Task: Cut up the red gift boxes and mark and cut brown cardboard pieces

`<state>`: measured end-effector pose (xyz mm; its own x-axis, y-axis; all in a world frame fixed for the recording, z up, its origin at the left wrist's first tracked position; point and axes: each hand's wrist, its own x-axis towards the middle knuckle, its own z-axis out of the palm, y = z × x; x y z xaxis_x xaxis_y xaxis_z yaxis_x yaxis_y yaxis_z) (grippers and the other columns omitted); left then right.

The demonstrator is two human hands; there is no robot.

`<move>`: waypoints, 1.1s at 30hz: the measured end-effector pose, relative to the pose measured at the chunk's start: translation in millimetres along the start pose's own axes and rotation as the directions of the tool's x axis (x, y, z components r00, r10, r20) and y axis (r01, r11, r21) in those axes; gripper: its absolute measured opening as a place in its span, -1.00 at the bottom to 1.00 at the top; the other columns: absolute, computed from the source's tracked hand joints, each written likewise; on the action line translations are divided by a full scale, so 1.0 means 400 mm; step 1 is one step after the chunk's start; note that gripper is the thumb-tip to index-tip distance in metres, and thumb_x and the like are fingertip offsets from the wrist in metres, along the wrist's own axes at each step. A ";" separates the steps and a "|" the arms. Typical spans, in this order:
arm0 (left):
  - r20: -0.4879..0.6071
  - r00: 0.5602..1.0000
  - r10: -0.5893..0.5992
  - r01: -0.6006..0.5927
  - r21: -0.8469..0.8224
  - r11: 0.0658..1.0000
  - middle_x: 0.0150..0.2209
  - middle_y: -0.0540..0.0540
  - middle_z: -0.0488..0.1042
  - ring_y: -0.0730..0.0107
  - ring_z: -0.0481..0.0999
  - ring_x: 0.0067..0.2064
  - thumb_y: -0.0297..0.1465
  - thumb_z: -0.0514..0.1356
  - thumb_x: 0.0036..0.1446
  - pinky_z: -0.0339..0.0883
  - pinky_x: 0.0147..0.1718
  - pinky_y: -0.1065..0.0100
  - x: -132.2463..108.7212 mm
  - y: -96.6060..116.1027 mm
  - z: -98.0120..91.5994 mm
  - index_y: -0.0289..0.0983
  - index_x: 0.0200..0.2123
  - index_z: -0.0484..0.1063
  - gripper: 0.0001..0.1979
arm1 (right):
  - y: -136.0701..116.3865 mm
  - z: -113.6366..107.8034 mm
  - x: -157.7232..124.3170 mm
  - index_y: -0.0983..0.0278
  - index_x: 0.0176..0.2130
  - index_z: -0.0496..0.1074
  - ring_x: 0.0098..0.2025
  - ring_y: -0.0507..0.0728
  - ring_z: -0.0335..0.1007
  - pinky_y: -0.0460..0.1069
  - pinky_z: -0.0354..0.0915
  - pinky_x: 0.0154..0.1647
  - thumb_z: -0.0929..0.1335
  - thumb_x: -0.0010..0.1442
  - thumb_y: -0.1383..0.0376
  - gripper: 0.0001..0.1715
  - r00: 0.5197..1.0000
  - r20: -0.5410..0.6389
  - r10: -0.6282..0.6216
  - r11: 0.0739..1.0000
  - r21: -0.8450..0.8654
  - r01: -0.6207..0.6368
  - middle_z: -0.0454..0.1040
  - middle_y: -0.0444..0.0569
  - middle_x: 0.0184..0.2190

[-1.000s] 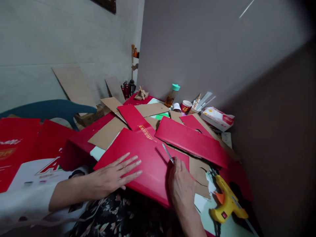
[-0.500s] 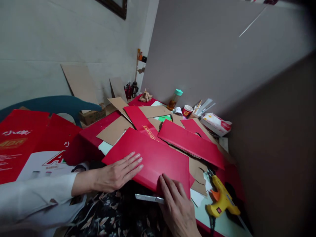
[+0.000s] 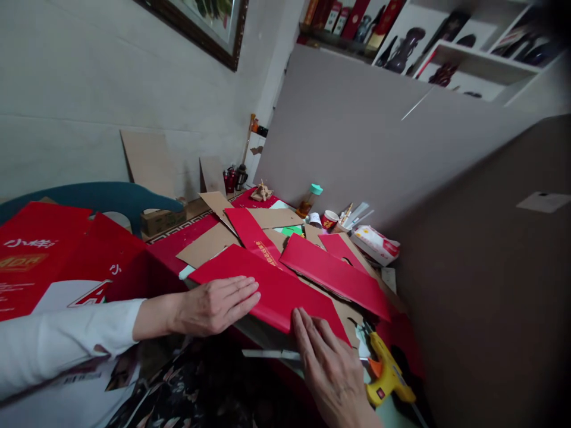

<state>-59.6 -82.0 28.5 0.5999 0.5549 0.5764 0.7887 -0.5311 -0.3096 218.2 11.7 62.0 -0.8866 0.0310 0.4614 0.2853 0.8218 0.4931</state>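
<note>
Right hand (image 3: pixel 328 351) — at the near edge of the table (image 3: pixel 196 230), fingers bent and close together, tips on the near side of the red board (image 3: pixel 285 297); thumb hidden, exact grip on the knife (image 3: pixel 265 353) impossible to tell. Knife under the same hand, blade pointing left, long axis roughly along the near edge. Left hand (image 3: pixel 220 306), in a white sleeve (image 3: pixel 80 333): laid flat, fingers together, on the left part of the red board. Red board at the near edge, long axis running left to right along it. Glue gun (image 3: pixel 388 374), yellow, toward the right edge, nozzle pointing to the far side. Left of the table: red carton (image 3: pixel 44 255), lettered "小样" in white, with gold print not clearly legible, a "小" on the adjoining panel, a large red "A" on white. Beyond the red board: red strip (image 3: pixel 254 238), gold characters too small to read; red panel (image 3: pixel 330 270), lengthwise from left to right; brown cardboard (image 3: pixel 209 246). Along the far edge: turquoise-capped bottle (image 3: pixel 307 202); red cup (image 3: pixel 329 220), gold mark unreadable; tissue pack (image 3: pixel 377 244), print illegible. Farthest — framed picture (image 3: pixel 209 24), shelves (image 3: pixel 482 53).
</note>
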 end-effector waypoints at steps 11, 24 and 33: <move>-0.469 0.579 -0.667 0.463 -0.484 0.742 0.37 -0.26 0.20 0.08 0.21 0.35 -0.17 0.14 0.32 0.18 0.23 -0.06 0.236 -0.308 -0.237 -0.36 0.36 0.02 -0.32 | 0.209 -0.158 0.159 0.26 -0.22 0.54 -0.41 0.13 0.48 -0.06 0.34 -0.42 0.25 0.23 0.37 -0.72 0.860 -0.116 0.497 0.817 0.395 -0.419 0.59 0.00 -0.43; 0.081 0.557 -0.827 0.409 -0.893 0.188 -0.10 -0.31 0.63 0.10 0.67 -0.20 -0.12 0.00 0.38 0.60 -0.28 0.15 0.221 -0.314 -0.118 -0.37 0.14 0.30 -0.52 | 0.058 -0.029 0.075 0.28 -0.21 0.55 -0.19 0.28 0.51 0.01 0.41 -0.30 0.50 -0.02 -0.10 -0.44 0.147 0.405 0.903 -0.266 0.793 -0.548 0.59 0.06 -0.26; 0.382 0.602 -0.701 0.345 -0.916 -0.203 0.17 -0.39 0.46 -0.12 0.63 -0.03 -0.22 0.27 0.22 0.60 -0.17 -0.02 0.235 -0.161 -0.054 -0.23 0.27 0.14 -0.37 | -0.028 0.007 0.113 0.25 -0.26 0.54 -0.34 0.09 0.46 -0.13 0.29 -0.45 0.49 0.04 -0.09 -0.51 0.214 0.580 0.786 -0.514 0.805 -0.295 0.54 -0.07 -0.38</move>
<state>-56.8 -9.4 118.7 -0.1404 0.9512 0.2749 -0.0768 -0.2873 0.9548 174.1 5.3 75.2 -0.1763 0.9826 0.0583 -0.1785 0.0263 -0.9836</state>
